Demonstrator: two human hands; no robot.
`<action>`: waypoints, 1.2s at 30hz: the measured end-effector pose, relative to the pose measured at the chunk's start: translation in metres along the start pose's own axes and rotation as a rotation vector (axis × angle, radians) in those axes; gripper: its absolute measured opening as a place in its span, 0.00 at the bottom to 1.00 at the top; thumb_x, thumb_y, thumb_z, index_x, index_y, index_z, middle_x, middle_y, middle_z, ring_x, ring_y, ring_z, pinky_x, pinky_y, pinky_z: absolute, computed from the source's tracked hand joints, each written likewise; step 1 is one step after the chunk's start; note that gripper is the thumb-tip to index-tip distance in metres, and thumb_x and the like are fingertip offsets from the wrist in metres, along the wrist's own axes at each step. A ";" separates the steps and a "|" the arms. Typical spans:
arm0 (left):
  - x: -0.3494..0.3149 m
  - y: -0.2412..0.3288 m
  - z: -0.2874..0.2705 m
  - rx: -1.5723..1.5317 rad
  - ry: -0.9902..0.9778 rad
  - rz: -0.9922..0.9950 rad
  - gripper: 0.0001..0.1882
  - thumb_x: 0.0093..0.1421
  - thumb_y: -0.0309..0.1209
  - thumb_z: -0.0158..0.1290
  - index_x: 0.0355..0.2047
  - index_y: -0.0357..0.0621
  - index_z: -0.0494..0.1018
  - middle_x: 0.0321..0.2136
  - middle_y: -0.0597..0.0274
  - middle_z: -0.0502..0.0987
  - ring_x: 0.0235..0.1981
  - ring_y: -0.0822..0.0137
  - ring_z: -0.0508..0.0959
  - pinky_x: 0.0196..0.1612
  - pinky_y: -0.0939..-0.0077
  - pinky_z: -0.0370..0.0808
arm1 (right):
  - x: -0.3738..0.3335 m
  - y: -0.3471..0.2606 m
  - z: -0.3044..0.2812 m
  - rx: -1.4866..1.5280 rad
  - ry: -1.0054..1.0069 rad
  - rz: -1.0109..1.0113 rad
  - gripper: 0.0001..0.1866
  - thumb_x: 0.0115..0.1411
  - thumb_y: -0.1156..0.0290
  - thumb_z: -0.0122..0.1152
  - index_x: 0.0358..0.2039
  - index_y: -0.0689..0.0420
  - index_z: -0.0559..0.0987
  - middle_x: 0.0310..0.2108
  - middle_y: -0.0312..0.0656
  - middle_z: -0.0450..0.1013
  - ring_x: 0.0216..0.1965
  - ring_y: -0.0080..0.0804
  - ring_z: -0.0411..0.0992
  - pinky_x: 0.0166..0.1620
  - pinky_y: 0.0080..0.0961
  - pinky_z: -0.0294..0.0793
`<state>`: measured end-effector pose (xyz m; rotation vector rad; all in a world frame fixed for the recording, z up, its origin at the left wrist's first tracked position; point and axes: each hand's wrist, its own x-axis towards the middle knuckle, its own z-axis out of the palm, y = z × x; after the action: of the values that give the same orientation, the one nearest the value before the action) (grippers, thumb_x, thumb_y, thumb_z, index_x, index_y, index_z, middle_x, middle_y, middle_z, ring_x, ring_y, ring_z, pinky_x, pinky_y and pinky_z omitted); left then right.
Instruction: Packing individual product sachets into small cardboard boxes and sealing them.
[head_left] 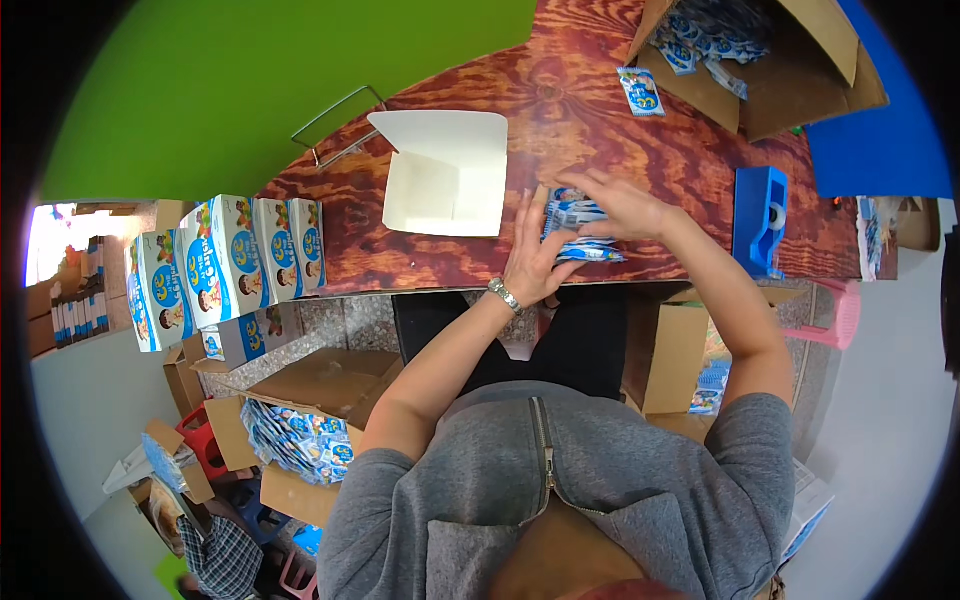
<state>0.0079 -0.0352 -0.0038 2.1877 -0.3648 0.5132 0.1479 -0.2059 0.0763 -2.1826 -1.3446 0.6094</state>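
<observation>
A small bunch of blue-and-white packets (pixel 575 222) lies at the table's near edge, between my two hands. My left hand (pixel 530 256), with a metal watch on its wrist, presses along the bunch's left side. From the right, my right hand (pixel 628 208) curves over it, fingers at the far end. Both hands are closed around the packets, and parts of the bunch are hidden under the fingers. Just left of my hands stands an open white carton (pixel 490 165), its lid flap raised at the back; no packets show inside.
Printed boxes (pixel 235 262) stand in a row at the table's left end. A blue tape dispenser (pixel 758 220) is on the right. One loose packet (pixel 640 92) lies by a big cardboard box (pixel 800 100) of packets. Another packet-filled box (pixel 300 440) sits below left.
</observation>
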 end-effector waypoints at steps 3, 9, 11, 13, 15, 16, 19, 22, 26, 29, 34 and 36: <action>0.005 0.000 0.003 -0.022 -0.002 0.032 0.23 0.47 0.37 0.69 0.42 0.46 0.76 0.68 0.30 0.46 0.68 0.28 0.48 0.67 0.38 0.51 | -0.023 0.012 0.007 0.194 0.136 0.130 0.29 0.61 0.60 0.59 0.61 0.54 0.67 0.58 0.52 0.69 0.55 0.55 0.71 0.55 0.41 0.72; 0.010 -0.005 -0.002 -0.009 -0.153 0.081 0.31 0.41 0.34 0.70 0.49 0.49 0.75 0.66 0.36 0.52 0.67 0.28 0.51 0.64 0.39 0.58 | -0.039 -0.014 0.049 0.122 0.258 0.132 0.20 0.69 0.58 0.49 0.52 0.58 0.75 0.46 0.51 0.76 0.51 0.50 0.74 0.54 0.40 0.71; -0.001 -0.010 0.002 -0.077 -0.241 0.021 0.35 0.39 0.33 0.69 0.52 0.48 0.74 0.57 0.41 0.64 0.58 0.36 0.65 0.60 0.43 0.65 | -0.038 -0.004 0.036 0.331 0.182 0.145 0.21 0.68 0.56 0.49 0.52 0.59 0.75 0.47 0.50 0.76 0.51 0.50 0.73 0.53 0.40 0.72; 0.004 -0.002 -0.002 -0.032 -0.267 0.067 0.37 0.40 0.32 0.68 0.54 0.49 0.73 0.49 0.46 0.69 0.48 0.43 0.72 0.55 0.49 0.70 | -0.035 0.014 -0.005 0.424 0.196 0.248 0.23 0.66 0.55 0.55 0.53 0.60 0.74 0.47 0.53 0.75 0.51 0.47 0.74 0.51 0.38 0.73; 0.005 -0.002 -0.001 -0.023 -0.274 0.072 0.37 0.40 0.33 0.68 0.55 0.49 0.73 0.47 0.46 0.70 0.47 0.44 0.72 0.52 0.52 0.71 | -0.025 0.074 -0.050 0.187 0.472 0.248 0.25 0.64 0.54 0.58 0.53 0.60 0.73 0.49 0.54 0.74 0.51 0.45 0.74 0.51 0.36 0.72; 0.008 -0.004 0.002 -0.011 -0.277 0.107 0.36 0.40 0.34 0.68 0.54 0.47 0.74 0.46 0.45 0.70 0.45 0.45 0.73 0.47 0.56 0.74 | -0.023 0.116 -0.073 0.033 0.641 0.291 0.27 0.63 0.53 0.59 0.55 0.58 0.73 0.49 0.55 0.74 0.53 0.46 0.73 0.52 0.37 0.72; 0.005 -0.006 0.002 -0.016 -0.294 0.065 0.34 0.42 0.36 0.68 0.52 0.46 0.75 0.45 0.44 0.71 0.45 0.45 0.73 0.47 0.56 0.74 | -0.008 0.204 -0.137 -0.303 0.773 0.647 0.40 0.56 0.40 0.61 0.66 0.40 0.64 0.66 0.55 0.57 0.66 0.59 0.55 0.63 0.54 0.59; 0.012 -0.003 0.001 -0.010 -0.353 0.054 0.35 0.41 0.36 0.68 0.53 0.46 0.75 0.46 0.44 0.71 0.46 0.45 0.74 0.49 0.56 0.74 | -0.002 0.273 -0.175 -0.299 0.670 1.057 0.48 0.49 0.22 0.50 0.69 0.20 0.53 0.75 0.43 0.34 0.72 0.68 0.31 0.60 0.84 0.36; 0.011 -0.006 0.000 -0.069 -0.376 0.018 0.35 0.42 0.34 0.69 0.54 0.45 0.74 0.47 0.45 0.71 0.47 0.46 0.73 0.50 0.55 0.74 | 0.024 0.286 -0.165 -0.216 0.489 1.162 0.46 0.50 0.23 0.48 0.69 0.23 0.56 0.75 0.38 0.40 0.73 0.64 0.30 0.59 0.85 0.34; 0.010 -0.002 0.000 -0.076 -0.330 0.027 0.36 0.41 0.34 0.69 0.54 0.44 0.74 0.47 0.45 0.71 0.47 0.46 0.74 0.49 0.57 0.74 | 0.034 0.258 -0.130 -0.272 0.565 1.097 0.42 0.54 0.25 0.46 0.67 0.26 0.61 0.74 0.38 0.45 0.73 0.63 0.32 0.59 0.86 0.34; 0.011 -0.006 0.000 -0.071 -0.312 0.042 0.35 0.43 0.32 0.67 0.54 0.44 0.73 0.47 0.46 0.71 0.46 0.47 0.74 0.47 0.59 0.75 | 0.017 0.182 -0.053 -0.279 0.606 1.019 0.39 0.57 0.30 0.48 0.67 0.30 0.61 0.73 0.40 0.45 0.72 0.63 0.33 0.59 0.85 0.36; 0.013 -0.006 0.003 -0.068 -0.293 0.054 0.34 0.43 0.31 0.66 0.54 0.44 0.73 0.47 0.46 0.71 0.47 0.47 0.74 0.47 0.59 0.75 | 0.007 0.144 -0.021 -0.298 0.564 1.039 0.38 0.58 0.32 0.50 0.67 0.30 0.61 0.73 0.40 0.44 0.72 0.63 0.33 0.60 0.85 0.36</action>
<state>0.0220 -0.0350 -0.0031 2.1939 -0.5907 0.2040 0.2613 -0.2586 0.0020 -2.9098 0.0630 0.0717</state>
